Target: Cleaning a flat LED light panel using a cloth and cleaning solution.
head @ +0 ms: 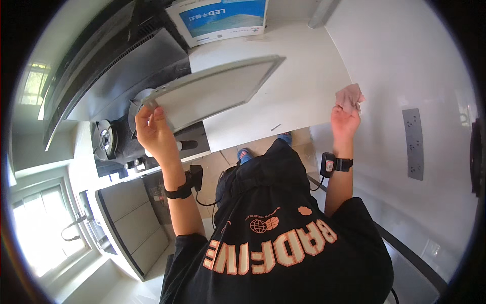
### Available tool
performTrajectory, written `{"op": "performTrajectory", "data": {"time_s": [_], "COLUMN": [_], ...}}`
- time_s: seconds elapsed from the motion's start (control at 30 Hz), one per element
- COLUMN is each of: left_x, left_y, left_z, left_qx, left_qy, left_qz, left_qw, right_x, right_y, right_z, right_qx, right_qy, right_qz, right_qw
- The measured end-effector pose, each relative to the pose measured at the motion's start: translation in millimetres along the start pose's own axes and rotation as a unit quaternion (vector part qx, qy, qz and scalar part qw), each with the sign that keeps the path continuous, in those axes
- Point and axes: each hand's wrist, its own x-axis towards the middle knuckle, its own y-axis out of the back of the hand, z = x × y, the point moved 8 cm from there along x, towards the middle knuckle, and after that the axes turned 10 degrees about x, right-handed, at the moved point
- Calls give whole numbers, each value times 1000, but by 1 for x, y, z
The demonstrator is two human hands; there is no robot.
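Note:
Between its thumb and fingers, my left hand [152, 133] pinches the near left corner of a flat white LED panel light [220, 91] with a thin grey frame. The panel is tilted above the white countertop [303, 76] and partly over the gas hob [110, 140]. At the right, near the wall, my right hand [344, 123] holds a crumpled pink cloth [348, 98] raised at its fingertips, apart from the panel.
A blue and white cardboard box [224, 22] stands at the back of the counter. Beside the hob rises a dark range hood [133, 72]. A grey socket strip [413, 144] is on the right wall. A small thin strip [276, 127] lies near the counter's front edge.

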Motion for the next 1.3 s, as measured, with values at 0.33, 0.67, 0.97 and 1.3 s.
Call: {"op": "performTrajectory", "data": {"time_s": [0.33,0.67,0.97,1.3], "left_x": [-25,-34,-56,-174], "left_y": [-103,-138,-188,-366], "left_z": [-44,-50,-113,-163], "left_qx": [-239,-270,-260,-158], "left_qy": [256,274,371,540], "left_qz": [-63,-50,-35,-131], "left_qw": [934,922,891,816], "right_x": [-27,11,4,-16], "right_y": [-166,-144,16,53], "right_z": [-17,-2,-83,-142], "right_qx": [-453,-708,-646,-550], "right_qy": [102,104,-34,17], "right_qz": [-115,-270,-20,106], "right_qw": [878,644,763,828]}}
